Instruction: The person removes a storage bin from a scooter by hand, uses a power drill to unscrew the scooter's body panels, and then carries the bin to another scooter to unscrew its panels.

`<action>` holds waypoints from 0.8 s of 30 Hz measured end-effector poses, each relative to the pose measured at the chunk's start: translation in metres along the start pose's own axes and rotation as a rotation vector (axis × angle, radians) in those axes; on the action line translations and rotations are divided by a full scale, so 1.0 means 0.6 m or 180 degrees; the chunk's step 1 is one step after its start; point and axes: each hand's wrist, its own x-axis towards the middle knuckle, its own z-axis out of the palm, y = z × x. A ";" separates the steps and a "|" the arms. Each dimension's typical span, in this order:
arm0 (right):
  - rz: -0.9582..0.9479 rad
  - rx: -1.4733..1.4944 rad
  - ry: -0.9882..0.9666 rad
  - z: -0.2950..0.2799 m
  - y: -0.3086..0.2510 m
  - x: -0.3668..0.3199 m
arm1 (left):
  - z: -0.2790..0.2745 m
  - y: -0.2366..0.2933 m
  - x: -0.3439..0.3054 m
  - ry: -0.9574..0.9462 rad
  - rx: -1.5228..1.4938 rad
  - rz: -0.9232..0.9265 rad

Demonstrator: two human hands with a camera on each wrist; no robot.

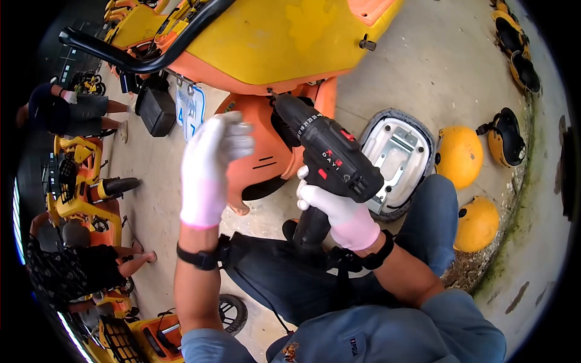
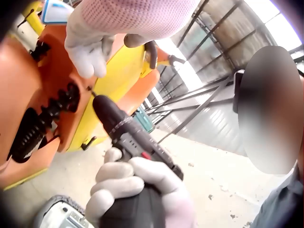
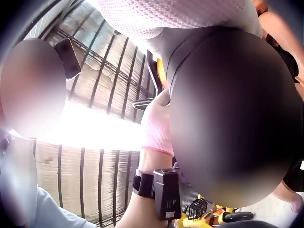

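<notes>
My gloved right hand (image 1: 330, 202) grips the handle of a black cordless drill (image 1: 324, 148). Its bit points up at a screw point under the yellow-and-orange rear body of a scooter (image 1: 272, 45). In the left wrist view, the drill's tip (image 2: 101, 100) meets the orange panel edge beside a black shock absorber (image 2: 47, 118). My gloved left hand (image 1: 212, 160) hovers left of the drill, its fingers loosely bent, nothing visible in them. In the right wrist view the drill's dark base (image 3: 232, 118) fills much of the picture and hides the bit.
A scooter seat (image 1: 396, 157) lies underside up on the floor at right, near yellow helmets (image 1: 460, 157) along the wall. A black bar (image 1: 130, 60) juts out at upper left above a licence plate (image 1: 189, 106). Two people and several yellow scooters (image 1: 91, 193) stand at left.
</notes>
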 end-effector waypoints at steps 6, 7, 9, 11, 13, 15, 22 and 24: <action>-0.0098 -0.0161 -0.0066 -0.002 -0.009 -0.005 | 0.045 -0.050 0.077 -0.0279 -0.0870 -0.1131; -0.0147 -0.0214 -0.0123 -0.006 -0.012 -0.008 | 0.051 -0.055 0.082 -0.0354 -0.1007 -0.1070; -0.0068 -0.0209 -0.0103 -0.011 -0.013 -0.012 | 0.059 -0.062 0.096 -0.0318 -0.1146 -0.0989; -0.0020 -0.0251 -0.0143 -0.017 -0.012 -0.019 | 0.071 -0.067 0.099 -0.0239 -0.1297 -0.0755; -0.0031 -0.0213 -0.0227 -0.022 -0.010 -0.023 | 0.071 -0.073 0.100 -0.0377 -0.1241 -0.0744; -0.0015 -0.0156 -0.0268 -0.025 -0.012 -0.030 | 0.066 -0.074 0.095 -0.0338 -0.1174 -0.0704; 0.0375 0.0461 -0.0376 -0.046 -0.018 -0.068 | 0.049 -0.093 0.051 -0.0233 -0.1200 -0.0651; 0.0359 0.0393 -0.0400 -0.052 -0.021 -0.081 | 0.061 -0.096 0.034 -0.0093 -0.1185 -0.0528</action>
